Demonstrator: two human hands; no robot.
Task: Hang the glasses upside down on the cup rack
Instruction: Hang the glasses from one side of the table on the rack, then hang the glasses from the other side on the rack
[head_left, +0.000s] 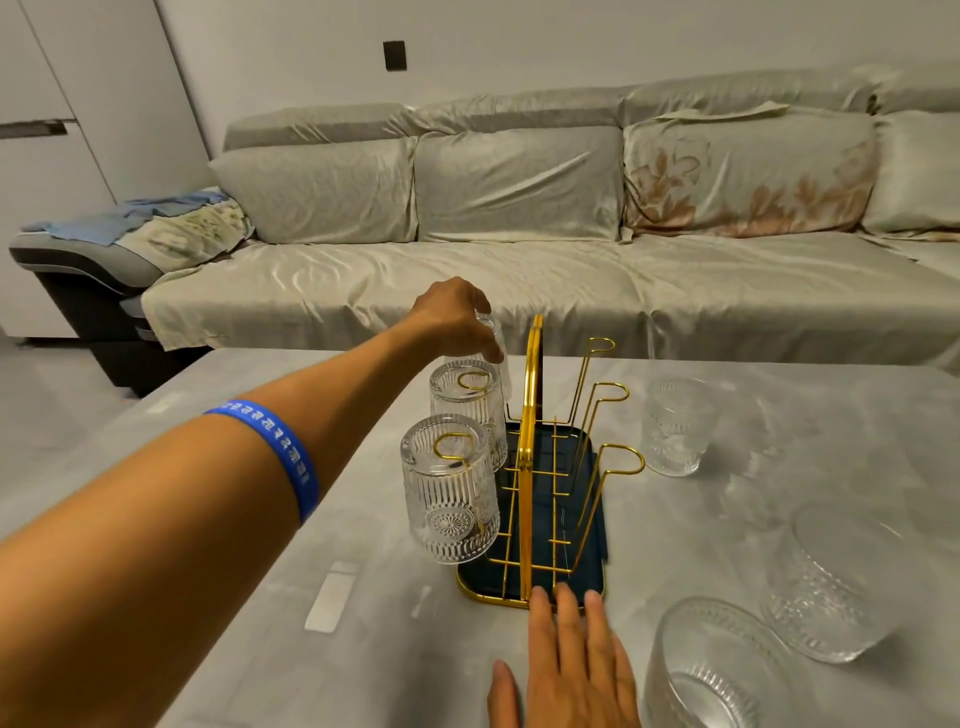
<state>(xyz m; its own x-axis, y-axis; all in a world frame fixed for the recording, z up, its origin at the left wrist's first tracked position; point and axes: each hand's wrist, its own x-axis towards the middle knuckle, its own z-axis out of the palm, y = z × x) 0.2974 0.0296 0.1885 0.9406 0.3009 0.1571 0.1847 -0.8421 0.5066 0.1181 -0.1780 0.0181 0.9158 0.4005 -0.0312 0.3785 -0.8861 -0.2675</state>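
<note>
Left hand at 12 o'clock, fingers wrapped round the far glass on the gold rack. Two glasses upside down on left hooks. Right hand at 6 o'clock, fingers flat and apart, touching the tray edge. Three glasses upright at 3 o'clock on the table.

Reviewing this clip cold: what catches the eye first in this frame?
The gold wire cup rack at the table's centre, with two ribbed glasses already hung upside down on its left pegs, the nearest glass largest in view. The left hand reaches over to the far left peg, holding a third glass there, while the right hand rests at the rack's near edge. Three upright glasses wait on the right.
</note>
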